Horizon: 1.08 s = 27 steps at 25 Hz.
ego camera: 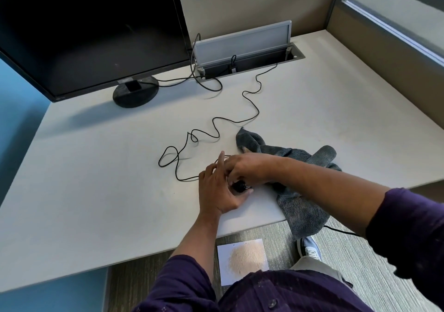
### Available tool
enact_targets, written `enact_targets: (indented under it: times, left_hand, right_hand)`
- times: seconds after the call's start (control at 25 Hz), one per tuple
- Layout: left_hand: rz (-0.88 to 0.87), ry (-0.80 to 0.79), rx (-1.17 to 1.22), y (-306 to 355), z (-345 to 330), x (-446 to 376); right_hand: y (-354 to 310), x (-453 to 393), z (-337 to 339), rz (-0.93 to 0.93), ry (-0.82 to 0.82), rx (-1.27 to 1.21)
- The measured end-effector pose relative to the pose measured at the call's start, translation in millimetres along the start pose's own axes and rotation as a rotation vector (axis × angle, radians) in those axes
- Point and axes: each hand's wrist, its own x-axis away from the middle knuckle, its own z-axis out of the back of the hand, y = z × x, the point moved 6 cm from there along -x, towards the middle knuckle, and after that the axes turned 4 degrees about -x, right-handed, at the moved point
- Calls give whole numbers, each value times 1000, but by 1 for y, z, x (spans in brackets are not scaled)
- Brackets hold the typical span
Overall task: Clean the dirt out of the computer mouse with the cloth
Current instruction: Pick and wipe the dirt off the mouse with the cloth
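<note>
Head view: black computer mouse (241,186), mostly hidden, held near the desk (96,179) front edge between both hands. Left hand (219,191) curled round it; right hand (245,169) pinching it from above. Grey cloth (298,191) just right, draped over the edge. Cable (240,109) trailing far.

Dark monitor (91,30) on round stand (135,92), open desk cable hatch (247,54), paper with powder (242,261) on floor, sneaker (308,246)
</note>
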Motion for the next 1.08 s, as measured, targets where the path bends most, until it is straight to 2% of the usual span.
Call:
enact_targets:
  times: [0.16,0.2,0.32,0.36,0.52,0.64,0.76,0.8,0.96,1.08]
  left_hand:
    - [-7,43,-15,1,3,1]
    - [-10,37,-13,1,2,0]
    - [-15,-24,-11,0,-1,0]
    - [-9,-28,-9,1,-1,-1]
    - [-13,2,-18,2,1,0]
    - [-33,-20,-13,3,0,-1]
    - [-37,-20,4,4,2,0]
    - [-39,-17,3,5,3,0]
    - [-44,-12,-4,6,4,0]
    - [-39,-24,-5,5,2,0]
  right_hand:
    - [14,2,0,-209,117,73]
    - [8,1,-5,-179,115,75]
    - [-13,4,-8,74,63,-7]
    - [-8,5,-3,50,81,-31]
    - [35,30,5,-327,399,-154]
    - [23,47,-8,-272,406,-252]
    - [21,53,-5,-124,291,-315]
    - [27,52,-1,-144,293,-313]
    - [33,53,-2,-373,493,-291]
    - [17,59,-10,-219,401,-319]
